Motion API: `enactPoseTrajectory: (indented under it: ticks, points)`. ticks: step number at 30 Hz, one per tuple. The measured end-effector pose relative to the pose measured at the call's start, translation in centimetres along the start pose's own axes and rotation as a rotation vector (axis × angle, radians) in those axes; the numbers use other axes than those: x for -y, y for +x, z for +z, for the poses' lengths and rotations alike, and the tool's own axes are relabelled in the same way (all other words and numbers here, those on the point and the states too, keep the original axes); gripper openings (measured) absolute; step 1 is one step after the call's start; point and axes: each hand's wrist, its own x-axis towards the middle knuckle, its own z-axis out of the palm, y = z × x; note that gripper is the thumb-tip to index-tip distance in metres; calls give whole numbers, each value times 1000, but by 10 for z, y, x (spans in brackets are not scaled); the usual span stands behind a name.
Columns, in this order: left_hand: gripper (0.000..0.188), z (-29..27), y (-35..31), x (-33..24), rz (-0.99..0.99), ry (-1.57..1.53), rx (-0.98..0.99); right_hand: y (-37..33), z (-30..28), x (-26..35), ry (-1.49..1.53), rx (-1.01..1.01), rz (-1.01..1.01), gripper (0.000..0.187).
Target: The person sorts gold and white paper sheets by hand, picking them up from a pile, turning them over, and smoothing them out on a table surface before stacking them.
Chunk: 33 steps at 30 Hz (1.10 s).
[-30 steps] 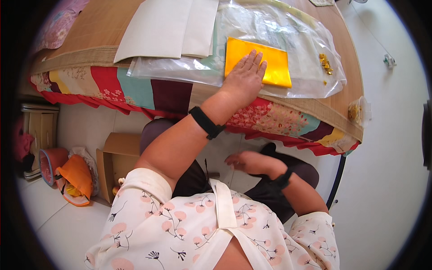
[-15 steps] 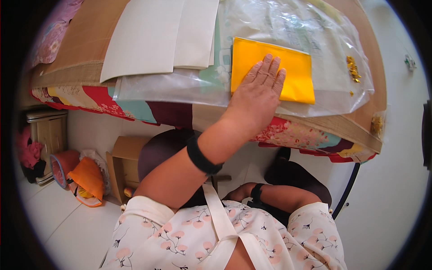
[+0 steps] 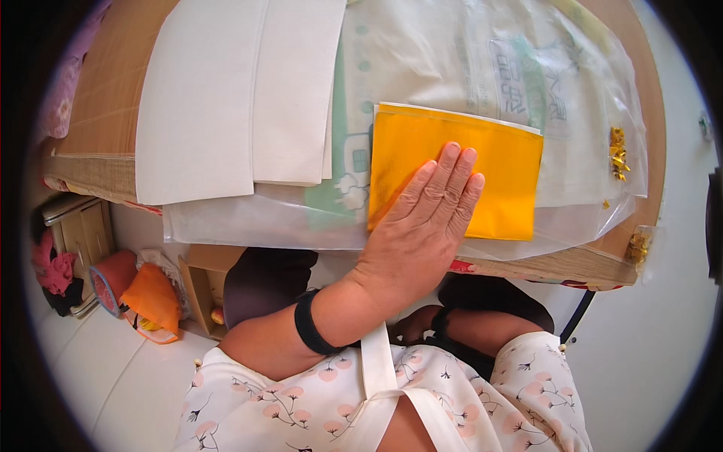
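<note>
My left hand (image 3: 422,218) lies flat, palm down, on a shiny golden-yellow foil sheet (image 3: 504,181). Its fingers are stretched out and point away from me. A white edge shows along the sheet's far side, and I cannot tell how many layers there are. Under the foil spreads a clear plastic bag (image 3: 587,166) with faint green print. My right hand (image 3: 413,325) rests low by my lap, beneath the table's near edge. It is in shadow, and its fingers do not show clearly.
White paper sheets (image 3: 203,113) overlap on the table's left part. Gold foil bits (image 3: 618,154) lie at the right, and a small clear packet (image 3: 640,245) hangs by the right corner. On the floor at left are an orange bag (image 3: 153,297), a bin (image 3: 109,286) and a cardboard box (image 3: 199,275).
The view has shifted, so the tabletop looks larger and lower. My left hand stays flat on the foil sheet, its fingertips slightly farther from the sheet's far edge. My right hand remains low.
</note>
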Motion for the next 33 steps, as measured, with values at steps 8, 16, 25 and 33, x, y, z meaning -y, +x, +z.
enactPoseTrajectory:
  ticks: [8,16,25,33]
  points:
    - [60,11,-5,-2,30,4,-150,-30,-10,13,-135,-155,124,48]
    - [66,18,-17,-1,36,110,-181,-107,10,68,-682,-735,-348,42]
    - [67,18,-12,0,37,134,-136,-203,211,227,-625,-884,-1179,24]
    - [66,13,-10,-9,30,149,-124,-189,223,279,-625,-376,-1731,24]
